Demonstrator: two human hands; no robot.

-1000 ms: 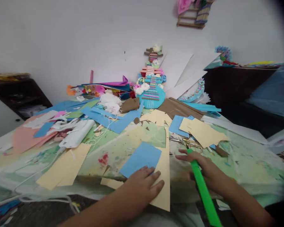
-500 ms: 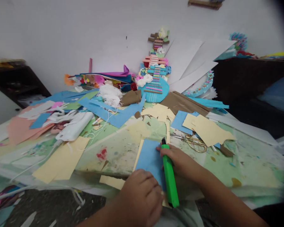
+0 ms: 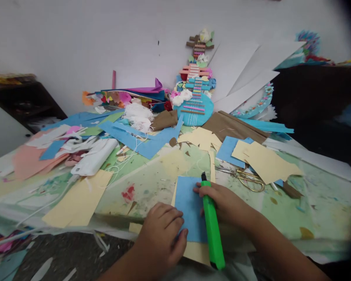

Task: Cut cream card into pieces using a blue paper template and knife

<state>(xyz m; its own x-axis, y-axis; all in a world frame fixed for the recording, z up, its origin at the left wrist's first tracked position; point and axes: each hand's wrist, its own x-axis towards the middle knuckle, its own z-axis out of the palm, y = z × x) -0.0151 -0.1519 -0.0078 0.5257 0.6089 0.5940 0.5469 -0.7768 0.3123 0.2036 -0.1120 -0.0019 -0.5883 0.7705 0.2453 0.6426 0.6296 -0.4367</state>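
Green marker [image 3: 213, 226] gripped by right hand [image 3: 222, 201]; left hand [image 3: 162, 236] fingers curled, grip unclear. Blue sheet [image 3: 187, 207] could be skewed toward nine o'clock by marker pressure.

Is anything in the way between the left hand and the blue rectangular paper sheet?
Nothing visible: the left hand is right at the blue sheet's left side. The green black-tipped tool, in the right hand, is toward the opposite side.

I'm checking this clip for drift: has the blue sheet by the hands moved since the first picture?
Yes: the blue sheet has moved to the person's right, farther from the red stain, and turned straighter.
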